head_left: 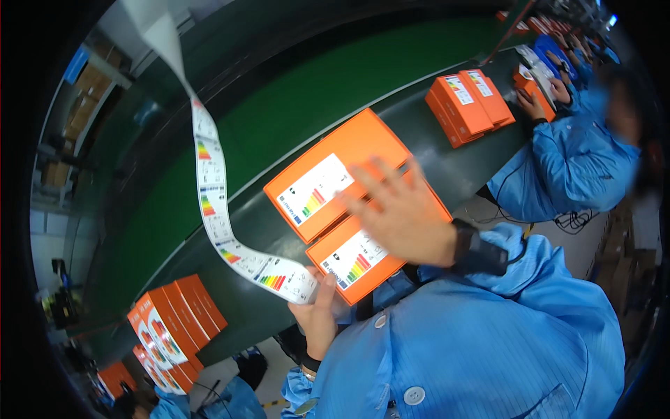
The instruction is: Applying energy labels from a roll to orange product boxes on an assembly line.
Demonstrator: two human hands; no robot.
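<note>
The label strip (pixel 213 202) runs long and white, printed with coloured bar charts, and its lower end sits pinched in the left hand (pixel 319 314), thumb pressed over the last label at the strip's tip. From that grip the strip climbs up and to the left, curling once, then narrows to a bare backing tail near the top edge. One strip, one hand closed on it.

Just right of that grip lie two flat orange boxes, side by side on the dark conveyor belt (pixel 447 167). The nearer orange box (pixel 349 269) already carries a white label with coloured bars; the farther orange box (pixel 335 181) carries one too. The right hand (pixel 401 209) hovers spread over them, fingers splayed wide, palm down, gripping nothing; motion blur hides whether it touches the box tops. A dark wristband sits at its wrist, blue sleeve behind.

Further along the belt to the right, a stack of orange boxes (pixel 466 105), two labelled tops showing side by side. Beyond that, a co-worker in a blue smock (pixel 565 160) has hands on another orange box (pixel 527 87).

To the lower left, a row of orange boxes standing on edge (pixel 171 328), labels facing out; the exact count blurs together there.
</note>
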